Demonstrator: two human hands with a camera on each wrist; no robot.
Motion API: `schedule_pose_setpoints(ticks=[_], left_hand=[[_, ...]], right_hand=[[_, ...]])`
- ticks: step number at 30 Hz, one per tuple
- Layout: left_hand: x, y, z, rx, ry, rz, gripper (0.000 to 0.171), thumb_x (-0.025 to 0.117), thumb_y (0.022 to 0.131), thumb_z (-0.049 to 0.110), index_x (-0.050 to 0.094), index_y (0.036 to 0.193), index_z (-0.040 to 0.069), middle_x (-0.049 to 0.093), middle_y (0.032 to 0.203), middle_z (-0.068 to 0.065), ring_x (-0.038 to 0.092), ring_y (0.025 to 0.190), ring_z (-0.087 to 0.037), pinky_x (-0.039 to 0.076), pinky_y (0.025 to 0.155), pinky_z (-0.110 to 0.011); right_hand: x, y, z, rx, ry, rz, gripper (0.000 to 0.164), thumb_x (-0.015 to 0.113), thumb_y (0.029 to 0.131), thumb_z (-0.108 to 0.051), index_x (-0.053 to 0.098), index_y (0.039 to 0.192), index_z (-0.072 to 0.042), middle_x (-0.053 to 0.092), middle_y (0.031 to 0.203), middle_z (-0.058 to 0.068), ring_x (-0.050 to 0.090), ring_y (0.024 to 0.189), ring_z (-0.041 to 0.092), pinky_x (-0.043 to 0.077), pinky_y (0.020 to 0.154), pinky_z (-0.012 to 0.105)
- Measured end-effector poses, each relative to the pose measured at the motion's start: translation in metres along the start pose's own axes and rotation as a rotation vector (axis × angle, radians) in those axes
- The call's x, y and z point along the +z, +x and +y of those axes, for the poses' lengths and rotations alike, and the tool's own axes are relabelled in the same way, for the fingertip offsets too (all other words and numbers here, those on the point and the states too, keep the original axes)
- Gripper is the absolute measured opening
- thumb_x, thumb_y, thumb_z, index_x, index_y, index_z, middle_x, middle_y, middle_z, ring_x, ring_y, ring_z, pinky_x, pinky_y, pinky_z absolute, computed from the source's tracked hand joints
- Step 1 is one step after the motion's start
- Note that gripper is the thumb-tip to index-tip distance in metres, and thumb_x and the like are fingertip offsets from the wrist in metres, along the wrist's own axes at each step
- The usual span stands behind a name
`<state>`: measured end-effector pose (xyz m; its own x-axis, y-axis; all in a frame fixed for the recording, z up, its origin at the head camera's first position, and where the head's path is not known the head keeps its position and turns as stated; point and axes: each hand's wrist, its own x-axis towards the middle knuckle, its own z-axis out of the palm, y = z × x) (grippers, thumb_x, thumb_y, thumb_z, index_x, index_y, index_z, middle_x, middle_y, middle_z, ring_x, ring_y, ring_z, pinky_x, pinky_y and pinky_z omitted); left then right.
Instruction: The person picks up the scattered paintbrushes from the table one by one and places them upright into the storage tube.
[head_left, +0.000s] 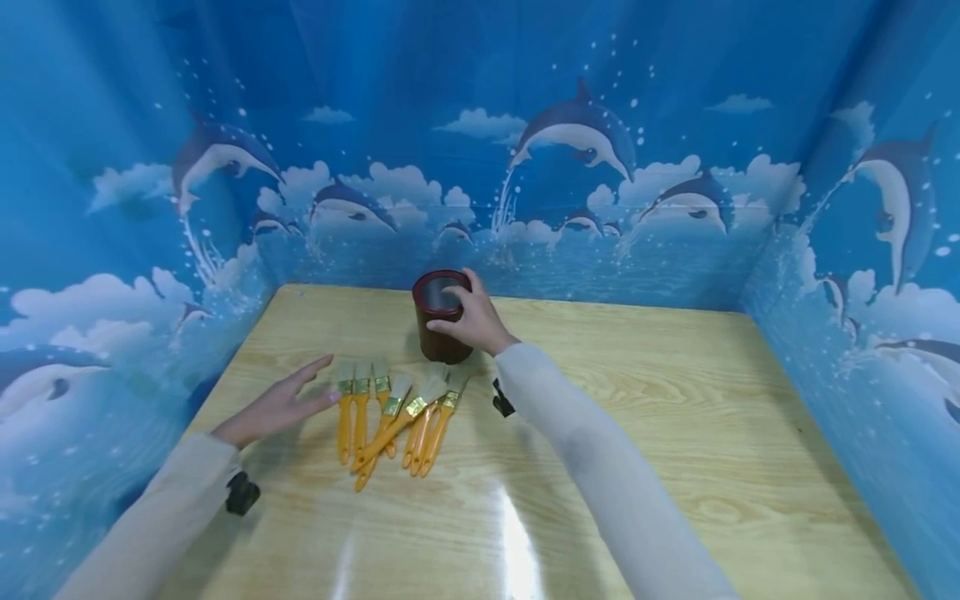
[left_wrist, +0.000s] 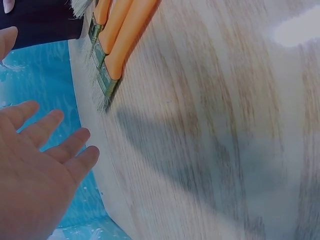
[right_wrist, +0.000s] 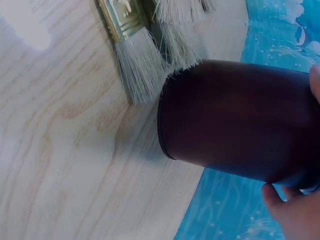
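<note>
A dark brown round cup (head_left: 442,337) with a reddish rim stands on the table, its opening upward. My right hand (head_left: 474,318) holds it by the upper end, thumb and fingers curved about the rim. In the right wrist view, fingertips (right_wrist: 272,200) lie against the side of the cup (right_wrist: 235,120). Several flat paintbrushes (head_left: 362,417) with orange handles and pale bristles lie on the table in front of the cup, some crossing. My left hand (head_left: 281,406) hovers left of the brushes, fingers spread, holding nothing.
The wood-grain table (head_left: 637,450) extends to the right of the brushes and carries glare near its front. A blue curtain (head_left: 420,108) printed with dolphins and clouds encloses its back and sides. Black wrist devices (head_left: 242,493) sit at both sleeves.
</note>
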<state>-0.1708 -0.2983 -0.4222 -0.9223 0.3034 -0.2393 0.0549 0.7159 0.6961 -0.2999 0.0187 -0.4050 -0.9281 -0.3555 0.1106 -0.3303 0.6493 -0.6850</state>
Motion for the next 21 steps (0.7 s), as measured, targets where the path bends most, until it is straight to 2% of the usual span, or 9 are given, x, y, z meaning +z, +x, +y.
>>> schedule_pose_setpoints(ticks=[4, 9, 21], left_hand=[[0.001, 0.000, 0.001, 0.003, 0.015, 0.000, 0.077, 0.049, 0.098, 0.046, 0.010, 0.155, 0.012, 0.011, 0.157, -0.024, 0.017, 0.138, -0.052, 0.024, 0.098, -0.076], [0.003, 0.002, 0.003, 0.011, 0.021, -0.002, 0.076, 0.049, 0.098, 0.046, 0.010, 0.155, 0.012, 0.011, 0.157, -0.024, 0.017, 0.137, -0.052, 0.024, 0.099, -0.075], [0.005, 0.002, 0.007, -0.005, 0.026, -0.011, 0.080, 0.050, 0.097, 0.047, 0.007, 0.155, 0.013, 0.011, 0.157, -0.024, 0.018, 0.137, -0.052, 0.026, 0.098, -0.075]], right_hand=[[-0.001, -0.001, 0.004, -0.008, 0.015, 0.034, 0.042, 0.076, 0.081, -0.043, 0.068, 0.108, -0.011, 0.013, 0.159, 0.007, 0.018, 0.144, 0.030, 0.034, 0.111, 0.049], [-0.006, -0.004, 0.009, -0.027, 0.023, 0.043, 0.033, 0.077, 0.080, -0.041, 0.068, 0.086, -0.010, 0.017, 0.158, 0.007, 0.018, 0.145, 0.029, 0.032, 0.112, 0.048], [-0.028, -0.016, 0.021, -0.019, 0.013, 0.028, 0.036, 0.077, 0.079, -0.044, 0.067, 0.077, -0.009, 0.021, 0.157, 0.010, 0.023, 0.143, 0.030, 0.038, 0.108, 0.048]])
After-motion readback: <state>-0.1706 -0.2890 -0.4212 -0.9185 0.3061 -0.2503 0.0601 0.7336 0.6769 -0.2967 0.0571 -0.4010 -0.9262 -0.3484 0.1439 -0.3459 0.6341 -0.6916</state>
